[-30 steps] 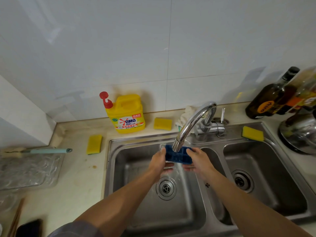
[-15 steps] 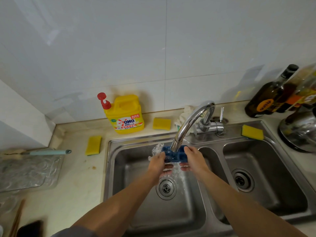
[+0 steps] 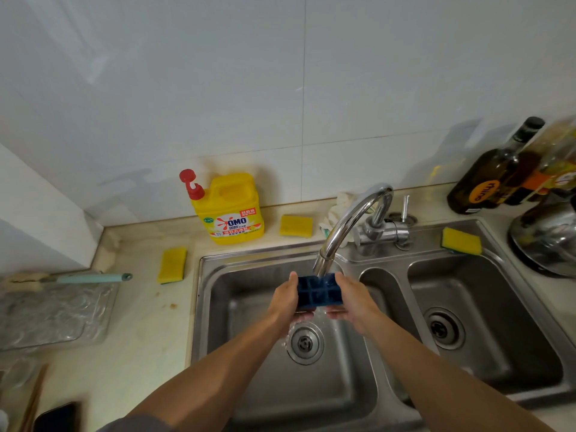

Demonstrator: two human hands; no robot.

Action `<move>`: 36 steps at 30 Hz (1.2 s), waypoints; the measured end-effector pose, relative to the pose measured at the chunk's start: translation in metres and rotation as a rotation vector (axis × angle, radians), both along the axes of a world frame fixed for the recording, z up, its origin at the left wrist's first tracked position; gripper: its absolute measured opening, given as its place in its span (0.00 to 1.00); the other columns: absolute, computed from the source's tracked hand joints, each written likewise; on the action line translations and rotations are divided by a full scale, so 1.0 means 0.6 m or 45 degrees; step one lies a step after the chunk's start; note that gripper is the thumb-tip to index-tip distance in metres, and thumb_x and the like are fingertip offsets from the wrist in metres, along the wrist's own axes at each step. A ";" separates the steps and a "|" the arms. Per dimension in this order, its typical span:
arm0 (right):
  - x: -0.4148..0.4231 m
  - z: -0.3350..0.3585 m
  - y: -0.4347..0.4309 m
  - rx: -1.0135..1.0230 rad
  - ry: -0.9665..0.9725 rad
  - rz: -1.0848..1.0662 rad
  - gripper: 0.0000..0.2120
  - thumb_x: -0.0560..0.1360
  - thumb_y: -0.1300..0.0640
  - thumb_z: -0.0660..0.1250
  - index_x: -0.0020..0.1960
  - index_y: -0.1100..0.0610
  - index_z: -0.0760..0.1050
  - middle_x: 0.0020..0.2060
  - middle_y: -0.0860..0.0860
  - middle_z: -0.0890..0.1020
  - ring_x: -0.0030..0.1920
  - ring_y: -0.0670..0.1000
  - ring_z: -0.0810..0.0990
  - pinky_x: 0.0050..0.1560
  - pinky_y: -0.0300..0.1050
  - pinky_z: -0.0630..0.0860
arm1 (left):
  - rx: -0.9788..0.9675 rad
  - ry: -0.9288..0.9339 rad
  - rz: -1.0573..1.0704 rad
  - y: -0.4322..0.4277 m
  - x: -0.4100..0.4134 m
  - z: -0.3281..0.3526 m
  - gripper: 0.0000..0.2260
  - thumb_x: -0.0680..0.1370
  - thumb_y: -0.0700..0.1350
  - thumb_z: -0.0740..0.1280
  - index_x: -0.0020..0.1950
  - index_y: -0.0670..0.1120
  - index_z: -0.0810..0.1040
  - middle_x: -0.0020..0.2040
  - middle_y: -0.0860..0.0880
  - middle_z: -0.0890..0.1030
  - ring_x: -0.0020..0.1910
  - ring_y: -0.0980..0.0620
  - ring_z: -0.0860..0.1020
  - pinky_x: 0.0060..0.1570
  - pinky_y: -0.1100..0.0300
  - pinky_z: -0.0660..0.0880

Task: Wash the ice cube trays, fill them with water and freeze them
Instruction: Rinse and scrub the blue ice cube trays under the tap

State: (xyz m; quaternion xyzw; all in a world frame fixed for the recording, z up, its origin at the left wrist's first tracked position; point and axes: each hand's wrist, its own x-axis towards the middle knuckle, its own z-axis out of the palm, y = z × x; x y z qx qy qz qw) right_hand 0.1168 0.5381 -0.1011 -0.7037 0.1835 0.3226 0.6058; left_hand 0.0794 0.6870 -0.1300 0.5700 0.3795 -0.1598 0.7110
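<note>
Head | left grip point(image 3: 285, 300), right grip point(image 3: 353, 299): curled round ice tray point(image 3: 319, 295) ends

Ten o'clock from the tap spout point(image 3: 324, 266), the yellow detergent jug point(image 3: 232, 210) has "OMO" in blue on its label; the Chinese print around it is too small to read. At two o'clock, the dark bottle point(image 3: 486, 182) has an orange round label with sideways lettering that cannot be made out

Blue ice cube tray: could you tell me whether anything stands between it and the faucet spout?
Nothing visible does; the tray sits right under the faucet spout, with the left hand and right hand gripping its ends.
</note>
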 end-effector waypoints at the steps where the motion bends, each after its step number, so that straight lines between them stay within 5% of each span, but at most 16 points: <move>1: 0.001 0.004 0.003 0.000 -0.030 0.010 0.15 0.86 0.48 0.55 0.58 0.54 0.77 0.52 0.59 0.83 0.52 0.59 0.84 0.44 0.51 0.83 | -0.038 0.027 0.026 0.000 0.000 -0.003 0.22 0.85 0.60 0.54 0.57 0.46 0.79 0.49 0.41 0.85 0.46 0.43 0.84 0.40 0.53 0.82; 7: 0.006 0.028 0.010 -0.119 -0.323 0.134 0.07 0.84 0.53 0.61 0.55 0.50 0.78 0.51 0.56 0.82 0.48 0.55 0.85 0.42 0.47 0.84 | -0.331 0.111 0.148 -0.005 0.002 -0.005 0.11 0.83 0.45 0.58 0.62 0.44 0.76 0.57 0.38 0.82 0.55 0.41 0.80 0.45 0.50 0.80; 10: 0.009 0.029 0.006 -0.156 -0.346 0.148 0.06 0.82 0.55 0.64 0.56 0.51 0.78 0.51 0.52 0.81 0.48 0.53 0.83 0.38 0.47 0.84 | -0.422 0.124 0.240 -0.012 0.008 0.001 0.10 0.81 0.39 0.58 0.59 0.41 0.75 0.54 0.37 0.81 0.50 0.42 0.80 0.40 0.51 0.81; 13: 0.012 0.023 -0.003 -0.115 -0.270 0.116 0.05 0.79 0.54 0.69 0.55 0.51 0.77 0.53 0.53 0.80 0.51 0.54 0.83 0.35 0.47 0.83 | -0.166 0.069 0.176 -0.015 0.017 0.002 0.08 0.81 0.39 0.62 0.58 0.41 0.77 0.53 0.35 0.82 0.44 0.41 0.82 0.32 0.55 0.79; 18: 0.019 0.000 -0.010 -0.181 -0.041 0.014 0.05 0.77 0.66 0.64 0.51 0.59 0.75 0.49 0.62 0.81 0.45 0.62 0.84 0.32 0.50 0.82 | 0.301 -0.148 -0.150 -0.008 0.022 0.012 0.04 0.80 0.41 0.63 0.52 0.45 0.77 0.48 0.42 0.82 0.42 0.47 0.83 0.29 0.61 0.77; 23: 0.021 -0.013 0.016 -0.178 -0.023 -0.005 0.06 0.77 0.66 0.64 0.47 0.60 0.79 0.38 0.63 0.84 0.30 0.58 0.83 0.28 0.47 0.79 | 0.490 -0.142 -0.180 0.003 0.020 0.015 0.06 0.80 0.42 0.62 0.54 0.46 0.77 0.48 0.45 0.82 0.44 0.48 0.83 0.27 0.63 0.76; 30: 0.004 -0.019 0.045 0.004 -0.084 0.189 0.08 0.78 0.62 0.66 0.56 0.54 0.75 0.48 0.60 0.84 0.39 0.56 0.83 0.36 0.47 0.82 | 0.273 0.069 0.145 0.035 0.017 0.012 0.10 0.80 0.40 0.58 0.51 0.47 0.79 0.47 0.43 0.84 0.43 0.45 0.83 0.26 0.60 0.77; 36: 0.007 -0.024 0.021 -0.159 -0.205 0.108 0.11 0.76 0.68 0.60 0.52 0.57 0.76 0.35 0.58 0.80 0.29 0.52 0.74 0.30 0.46 0.71 | -0.072 -0.075 0.003 0.015 0.014 0.020 0.10 0.79 0.36 0.61 0.58 0.43 0.78 0.53 0.40 0.83 0.48 0.44 0.84 0.37 0.56 0.82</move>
